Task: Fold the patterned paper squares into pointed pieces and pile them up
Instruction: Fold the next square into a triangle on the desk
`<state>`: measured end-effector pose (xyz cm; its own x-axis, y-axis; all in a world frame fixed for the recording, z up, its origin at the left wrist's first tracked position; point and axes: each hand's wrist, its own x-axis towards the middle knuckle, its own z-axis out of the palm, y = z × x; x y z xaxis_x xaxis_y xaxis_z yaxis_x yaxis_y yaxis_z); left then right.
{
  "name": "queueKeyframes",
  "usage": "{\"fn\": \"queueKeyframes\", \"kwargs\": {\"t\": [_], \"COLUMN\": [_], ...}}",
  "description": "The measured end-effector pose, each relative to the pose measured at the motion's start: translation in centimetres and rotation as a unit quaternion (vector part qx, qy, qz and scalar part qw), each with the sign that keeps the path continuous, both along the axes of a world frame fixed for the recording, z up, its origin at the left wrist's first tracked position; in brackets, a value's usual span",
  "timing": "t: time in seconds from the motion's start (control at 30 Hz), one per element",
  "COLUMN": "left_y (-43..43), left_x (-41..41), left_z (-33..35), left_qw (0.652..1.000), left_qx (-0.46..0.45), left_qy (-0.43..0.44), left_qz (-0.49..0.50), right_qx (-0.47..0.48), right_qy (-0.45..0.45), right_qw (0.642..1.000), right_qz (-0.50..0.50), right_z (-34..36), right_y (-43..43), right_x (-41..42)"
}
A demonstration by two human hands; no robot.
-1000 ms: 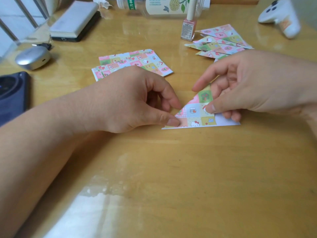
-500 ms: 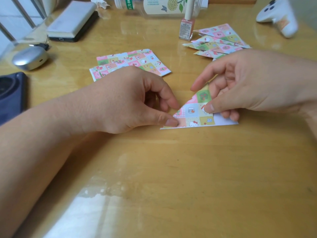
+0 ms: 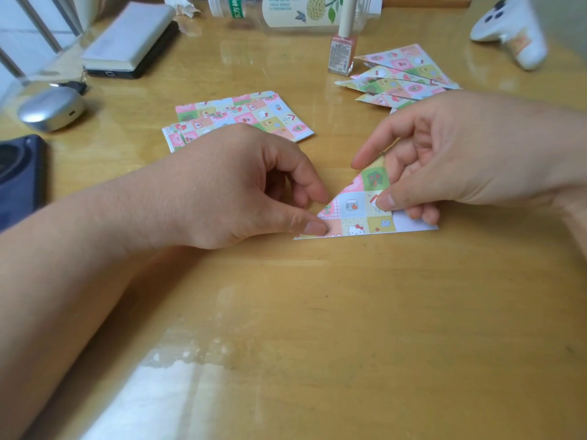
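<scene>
Bottle (image 3: 298,11) label with Chinese print, probably illegible here.

Hid the near-left part of the flat patterned squares (image 3: 254,114) behind the left hand (image 3: 228,188), and covered the right portion of the half-folded paper (image 3: 359,211) under the right hand (image 3: 460,154), along with the near edge of the pile of pointed pieces (image 3: 403,74). Was cut off at the far edge: the clear bottle (image 3: 286,11) and the cap of the nail polish (image 3: 343,49); at the left edge, the dark case (image 3: 19,182). Stayed blurred: the white controller (image 3: 514,30) at far right, and too small to read, the bottle's print.
</scene>
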<state>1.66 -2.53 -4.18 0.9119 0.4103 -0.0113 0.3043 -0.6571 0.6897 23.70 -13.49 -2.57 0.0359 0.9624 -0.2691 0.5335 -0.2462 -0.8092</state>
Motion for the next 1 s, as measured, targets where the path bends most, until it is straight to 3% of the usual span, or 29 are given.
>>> {"fn": "queueKeyframes", "kwargs": {"t": [0.7,1.0], "left_y": [0.22,-0.16], "left_x": [0.0,0.06], "left_z": [-0.49,-0.63], "left_qw": [1.0,0.997], "left_qx": [0.003,0.017], "left_qy": [-0.012,-0.034], "left_qz": [-0.002,-0.07], "right_qx": [-0.002,0.001], "right_qy": [-0.016,-0.06], "right_qw": [1.0,0.998], "right_qz": [-0.007,-0.007], "right_z": [0.14,0.21], "right_y": [-0.03,-0.01], "right_x": [-0.03,-0.42]}}
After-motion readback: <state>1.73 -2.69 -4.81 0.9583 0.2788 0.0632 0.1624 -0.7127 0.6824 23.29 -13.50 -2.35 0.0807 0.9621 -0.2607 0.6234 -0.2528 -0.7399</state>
